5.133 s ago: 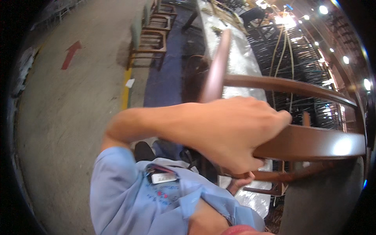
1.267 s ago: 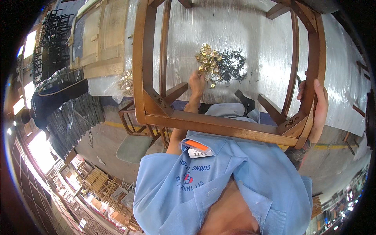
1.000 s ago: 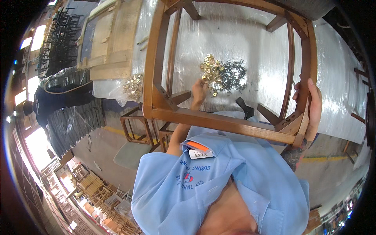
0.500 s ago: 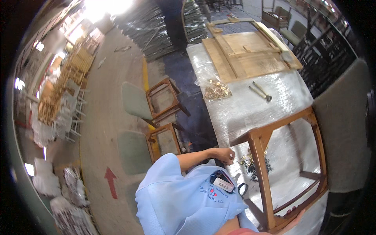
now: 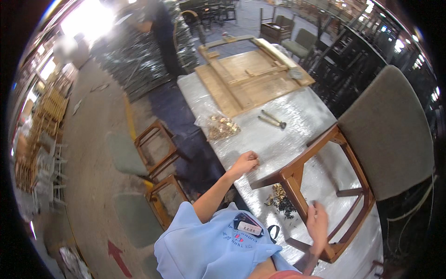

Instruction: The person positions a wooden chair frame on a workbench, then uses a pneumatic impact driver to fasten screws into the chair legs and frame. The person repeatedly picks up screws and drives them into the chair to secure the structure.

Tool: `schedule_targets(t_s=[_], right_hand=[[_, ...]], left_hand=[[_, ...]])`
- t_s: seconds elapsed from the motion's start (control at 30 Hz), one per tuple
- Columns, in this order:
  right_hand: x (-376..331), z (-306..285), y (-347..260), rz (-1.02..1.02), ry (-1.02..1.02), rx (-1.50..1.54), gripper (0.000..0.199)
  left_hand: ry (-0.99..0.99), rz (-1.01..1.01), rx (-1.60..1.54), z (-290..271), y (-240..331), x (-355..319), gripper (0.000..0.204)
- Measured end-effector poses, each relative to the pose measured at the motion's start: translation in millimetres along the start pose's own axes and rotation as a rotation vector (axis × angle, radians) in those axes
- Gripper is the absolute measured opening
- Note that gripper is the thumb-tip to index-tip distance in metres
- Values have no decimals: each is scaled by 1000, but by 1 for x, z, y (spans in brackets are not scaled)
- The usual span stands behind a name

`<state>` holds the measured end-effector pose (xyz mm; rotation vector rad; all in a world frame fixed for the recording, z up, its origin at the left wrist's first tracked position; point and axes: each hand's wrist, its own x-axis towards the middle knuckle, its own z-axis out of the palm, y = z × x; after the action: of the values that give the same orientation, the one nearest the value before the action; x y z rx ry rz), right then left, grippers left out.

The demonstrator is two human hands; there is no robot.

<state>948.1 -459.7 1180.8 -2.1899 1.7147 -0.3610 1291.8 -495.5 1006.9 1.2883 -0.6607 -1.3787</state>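
A brown wooden chair (image 5: 297, 186) with a grey padded back (image 5: 390, 135) lies tipped over on the plastic-wrapped table (image 5: 297, 111). My left hand (image 5: 246, 163) is above the table's left edge, just beyond the end of a chair leg. Its fingers are curled together, and whatever they may hold is too small to make out. Close to the chair's near side rail is my right hand (image 5: 318, 225), fingers raised and slightly blurred; whether it holds anything cannot be seen. Small gold-coloured and black fasteners (image 5: 281, 201) lie in a pile under the chair frame.
Farther along the table are a clear bag of gold-coloured hardware (image 5: 220, 127), yellow-handled pincers (image 5: 272, 119) and a wooden panel with frame parts (image 5: 253, 76). Two chairs (image 5: 155, 149) stand on the floor at left. A person in dark clothing (image 5: 163, 37) stands at the back.
My view has shifted, moving the scene leftward. My right hand has left the chair's lower rail and come up inside the frame. My left hand has reached farther forward past the chair leg.
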Motion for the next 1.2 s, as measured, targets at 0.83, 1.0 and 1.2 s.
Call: schedule_targets(t_s=[0.83, 1.0, 1.2], right_hand=[[-15, 9, -27, 388, 307, 309, 24], [-15, 9, -29, 426, 342, 299, 24], [-13, 10, -27, 468, 326, 330, 26]], left_hand=[[-487, 175, 179, 201, 151, 159, 19], [-479, 175, 245, 205, 149, 189, 26], [-519, 122, 357, 214, 152, 200, 39]])
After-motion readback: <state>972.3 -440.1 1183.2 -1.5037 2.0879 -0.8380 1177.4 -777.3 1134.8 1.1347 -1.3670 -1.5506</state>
